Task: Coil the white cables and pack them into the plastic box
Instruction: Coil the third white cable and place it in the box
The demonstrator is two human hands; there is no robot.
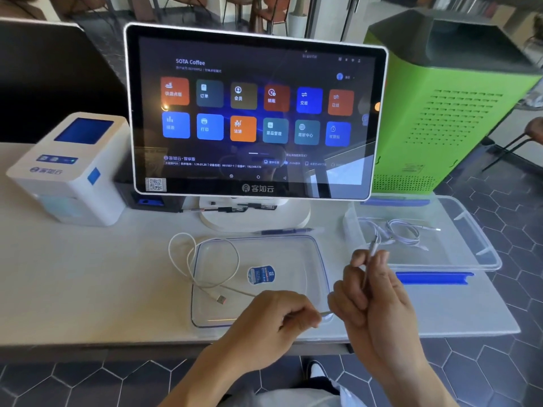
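Counter (88,274) surface carries, largest first, a touchscreen terminal (255,113) at centre rear, a green cabinet (449,113) at right rear, a white printer (70,171) at left, the plastic box (482,254) at right front and its lid (293,254) lying flat at centre front. Box position: overhanging or flush with the right counter edge, open top, one coiled white cable (405,233) already inside. A second cable (202,265) lies in a loose loop across the lid's left rim, its plug end pointing toward the person. Left hand (273,321) grip: fingers curled, pinching this cable near the lid's front edge. Right hand (373,292) grip: fingers curled round a thin white cable end that stands roughly upright, just in front of the box wall. Judgement: the loose loop lies left of both hands, long axis running left to right, left hand nearer; the right hand is nearer the box. Open room exists between lid and box; the front counter edge lies directly below both hands.
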